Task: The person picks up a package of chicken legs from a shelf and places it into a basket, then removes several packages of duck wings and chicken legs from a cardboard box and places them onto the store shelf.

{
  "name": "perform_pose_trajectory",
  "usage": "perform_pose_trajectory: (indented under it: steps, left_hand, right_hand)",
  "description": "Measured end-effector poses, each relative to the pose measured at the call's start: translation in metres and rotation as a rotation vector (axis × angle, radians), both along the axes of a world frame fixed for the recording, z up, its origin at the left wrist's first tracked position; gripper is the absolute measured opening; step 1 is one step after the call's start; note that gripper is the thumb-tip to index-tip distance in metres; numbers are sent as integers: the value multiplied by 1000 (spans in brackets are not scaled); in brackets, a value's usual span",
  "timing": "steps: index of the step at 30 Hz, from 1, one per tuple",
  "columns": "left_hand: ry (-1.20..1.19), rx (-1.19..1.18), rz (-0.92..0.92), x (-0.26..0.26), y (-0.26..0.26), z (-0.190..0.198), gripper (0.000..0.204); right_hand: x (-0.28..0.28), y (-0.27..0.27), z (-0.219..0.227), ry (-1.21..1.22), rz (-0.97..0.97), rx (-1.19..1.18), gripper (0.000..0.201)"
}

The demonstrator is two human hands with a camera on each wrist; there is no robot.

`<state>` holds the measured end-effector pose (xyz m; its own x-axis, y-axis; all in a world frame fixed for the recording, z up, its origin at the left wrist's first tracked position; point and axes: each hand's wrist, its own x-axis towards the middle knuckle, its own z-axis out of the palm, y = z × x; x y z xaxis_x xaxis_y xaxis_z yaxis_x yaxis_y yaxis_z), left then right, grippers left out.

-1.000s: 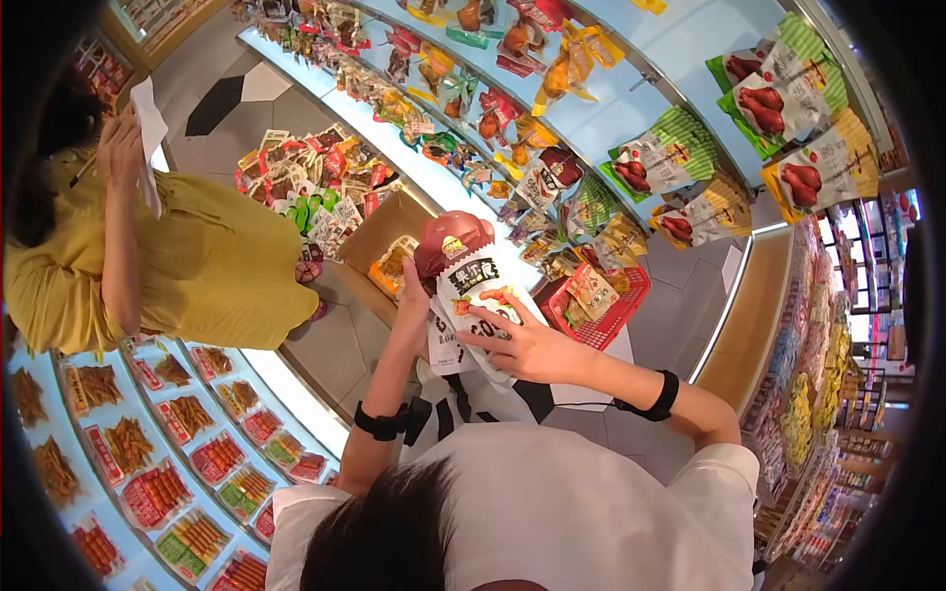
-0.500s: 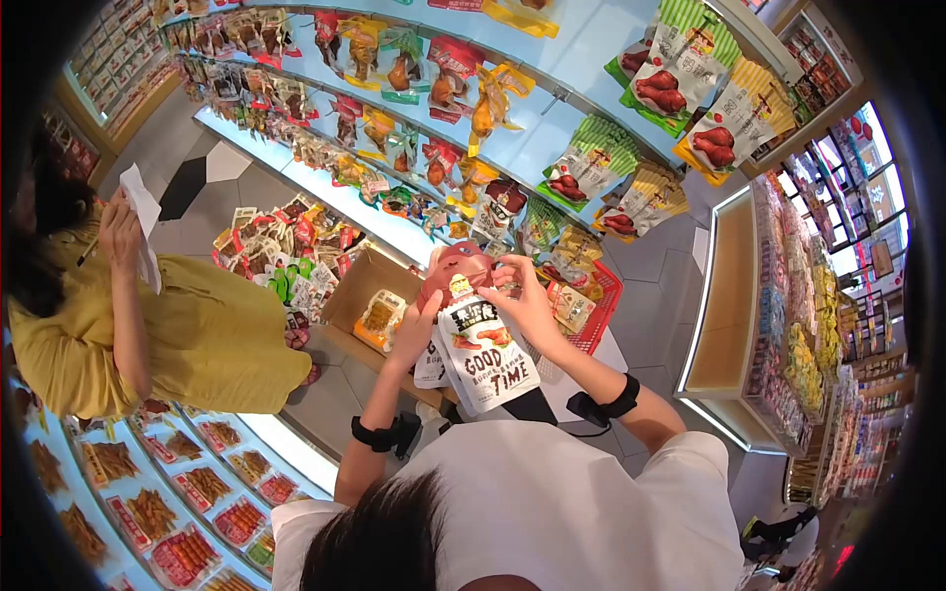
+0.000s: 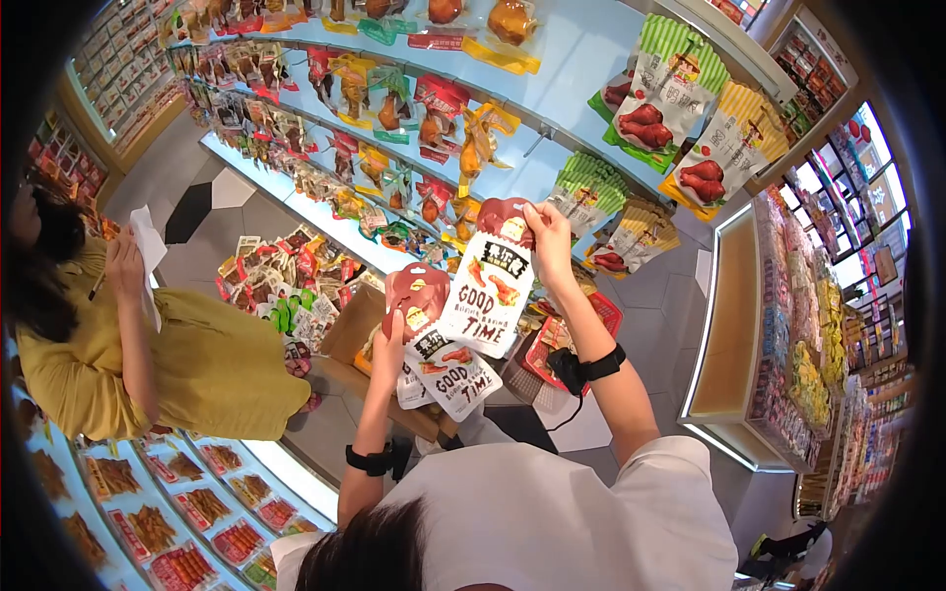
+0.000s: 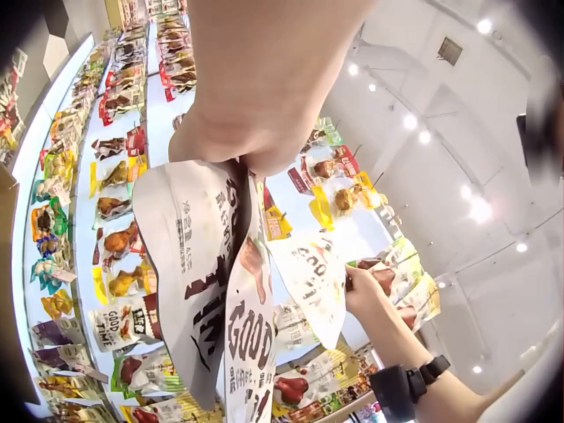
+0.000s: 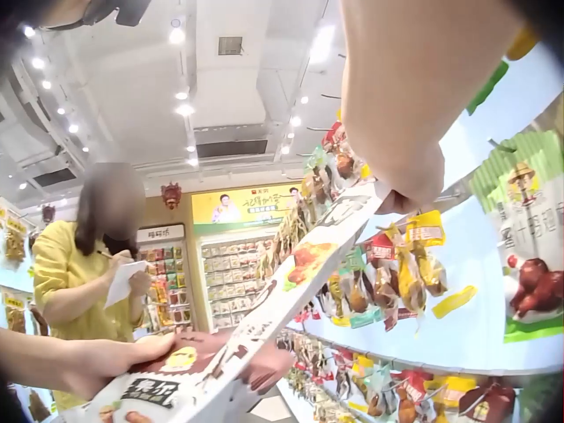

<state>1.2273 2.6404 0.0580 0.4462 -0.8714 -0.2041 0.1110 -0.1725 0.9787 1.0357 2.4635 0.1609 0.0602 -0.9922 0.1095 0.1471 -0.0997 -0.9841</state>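
Observation:
My right hand [image 3: 550, 239] pinches the top corner of a white snack pouch [image 3: 483, 300] with a brown top and "GOOD TIME" printed on it, holding it up in front of the shelves. Lower and to the left, my left hand [image 3: 387, 342] grips at least two like pouches [image 3: 455, 379] near their brown tops, fanned apart. The left wrist view shows these left-hand pouches [image 4: 251, 326] hanging below the fist. Seen from the right wrist, the right-hand pouch [image 5: 308, 264] slants edge-on, and its lower part overlaps the left-hand ones.
Lit shelves [image 3: 552, 158] of hanging snack packs stand ahead. Below are an open cardboard box [image 3: 347, 330], a red basket [image 3: 603, 320] with packs, and a pile of packs [image 3: 286, 281] on the floor. At left, a person in a yellow dress [image 3: 197, 364] holds paper and a pen.
The right hand first lay on the pouches, then took the front one by its top. It has drawn that pouch up and right, away from those in the left hand.

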Motion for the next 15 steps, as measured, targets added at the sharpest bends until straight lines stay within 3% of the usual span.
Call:
perform_pose_trajectory:
  steps: [5, 15]
  left_hand:
    - [28, 55, 4, 7, 6, -20, 42]
    - [64, 149, 91, -7, -6, -19, 41]
  right_hand:
    - [-2, -78, -14, 286, -151, -205, 29]
    - [12, -111, -16, 607, -354, -457, 25]
